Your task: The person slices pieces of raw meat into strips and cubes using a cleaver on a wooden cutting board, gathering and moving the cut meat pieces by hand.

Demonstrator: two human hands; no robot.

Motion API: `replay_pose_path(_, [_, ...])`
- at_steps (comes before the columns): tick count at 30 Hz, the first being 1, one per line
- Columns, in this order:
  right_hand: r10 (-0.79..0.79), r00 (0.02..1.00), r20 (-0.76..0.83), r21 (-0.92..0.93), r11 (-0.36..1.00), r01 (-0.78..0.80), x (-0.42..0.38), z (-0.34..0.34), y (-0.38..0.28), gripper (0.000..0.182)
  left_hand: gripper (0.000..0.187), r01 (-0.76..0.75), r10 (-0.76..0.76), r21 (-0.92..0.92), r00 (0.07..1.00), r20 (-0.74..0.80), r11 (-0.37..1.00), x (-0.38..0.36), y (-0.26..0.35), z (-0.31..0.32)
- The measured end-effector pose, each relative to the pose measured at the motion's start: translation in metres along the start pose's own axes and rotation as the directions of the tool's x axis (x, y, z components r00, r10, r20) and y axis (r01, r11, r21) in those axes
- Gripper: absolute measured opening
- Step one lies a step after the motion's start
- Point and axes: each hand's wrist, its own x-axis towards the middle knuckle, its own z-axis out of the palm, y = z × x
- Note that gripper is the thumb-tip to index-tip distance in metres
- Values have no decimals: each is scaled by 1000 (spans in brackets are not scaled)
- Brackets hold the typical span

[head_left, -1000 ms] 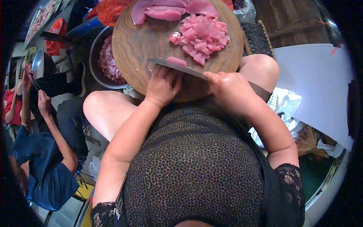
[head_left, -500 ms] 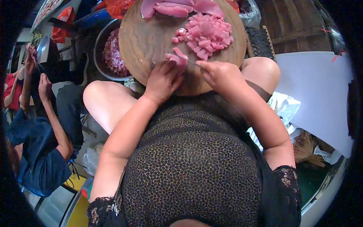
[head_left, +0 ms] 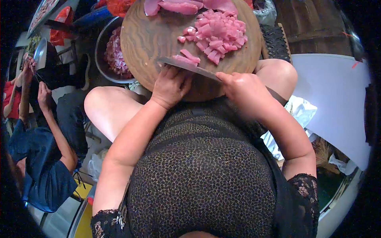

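A round wooden chopping board [head_left: 149, 37] lies in front of me between my knees. My right hand [head_left: 240, 87] grips the handle of a kitchen knife [head_left: 189, 66], its long blade pointing left across the near part of the board. Just beyond the blade lie some pink strips of meat [head_left: 186, 58]. My left hand [head_left: 170, 85] rests on the board with fingers curled against the blade's near side; whatever lies under them is hidden. Farther back are a pile of diced meat [head_left: 219, 33] and larger slabs of meat [head_left: 178, 6].
A metal bowl [head_left: 100, 47] of chopped meat stands left of the board. At far left, another person's hands [head_left: 43, 95] work near a metal basin. A pale panel [head_left: 329, 95] stretches along the right, with a white plastic bag [head_left: 301, 109] beside it.
The knife has turned from pointing toward the meat to lying broadside across it, its blade now plainly showing. My right hand has moved slightly right and nearer to me; the strips now lie beyond the blade.
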Motion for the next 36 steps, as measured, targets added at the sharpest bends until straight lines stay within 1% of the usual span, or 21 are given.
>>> replay_pose_path(1, [8,999,49,-23,1000,-7,9,-1,-4,33,32,4,-4,2,1000,2,1000,0,-1,0])
replay_pose_path(2, [5,999,48,-23,1000,-4,21,6,-6,33,34,-13,13,5,1000,-4,1000,0,-2,1])
replay_pose_path(4, [-86,995,-47,-27,996,84,47,25,-10,30,35,-33,34,13,999,-13,999,1,-3,1])
replay_pose_path(6, [-98,993,-73,-38,995,95,68,25,-15,30,35,-15,19,-47,998,67,999,-1,-2,-2])
replay_pose_path(8, [-115,989,-94,-48,993,111,70,31,-16,29,35,-30,33,-61,998,47,998,1,0,-5])
replay_pose_path(10, [-123,914,-386,87,982,168,67,32,-10,29,35,-49,50,-75,999,9,996,10,6,-12])
replay_pose_path(11, [-80,925,-372,88,989,122,58,30,-6,31,34,-45,46,-9,999,25,999,8,13,-18])
replay_pose_path(12, [-93,927,-365,84,988,132,47,29,-4,31,34,-39,37,52,998,48,998,5,19,-22])
replay_pose_path(13, [-97,942,-322,73,989,127,36,27,1,31,34,-32,29,54,999,44,998,2,20,-22])
replay_pose_path(14, [-99,954,-282,61,991,121,26,25,4,31,34,6,-6,14,998,55,1000,-1,19,-20])
replay_pose_path(15, [-101,954,-282,57,991,122,17,24,6,31,34,41,-39,-28,997,68,999,-3,18,-18])
replay_pose_path(17, [-105,972,-209,53,992,119,0,22,8,32,34,18,-16,-12,996,86,1000,-6,11,-13])
replay_pose_path(19, [-86,978,-190,47,994,96,-10,20,7,31,35,-3,3,1,994,112,1000,-7,8,-7])
replay_pose_path(21, [-65,982,-176,46,996,74,-14,16,5,30,37,-53,50,42,997,61,998,-6,7,-4])
replay_pose_path(23, [-67,985,-159,28,997,72,-16,11,3,25,38,-60,57,58,997,55,996,-5,8,-6])
replay_pose_path(24, [-60,985,-161,32,997,66,-15,7,1,25,40,-64,61,76,997,44,995,-4,9,-7])
replay_pose_path(26, [-43,998,-56,8,999,43,-10,2,-3,18,40,-46,44,36,997,58,998,-9,6,-3])
replay_pose_path(28, [-57,996,-62,27,998,59,-3,3,-3,16,39,-22,22,0,997,72,1000,-7,6,-6])
replay_pose_path(31, [-93,994,-55,28,995,94,21,18,-8,15,35,-33,33,-22,999,30,999,-5,9,-9])
replay_pose_path(34, [-121,990,-69,-2,993,121,55,34,-15,17,31,-16,19,-52,998,67,999,-7,6,-8])
replay_pose_path(36, [-139,986,-88,-6,990,139,65,44,-15,17,29,36,-27,-97,995,99,995,-7,11,-15])
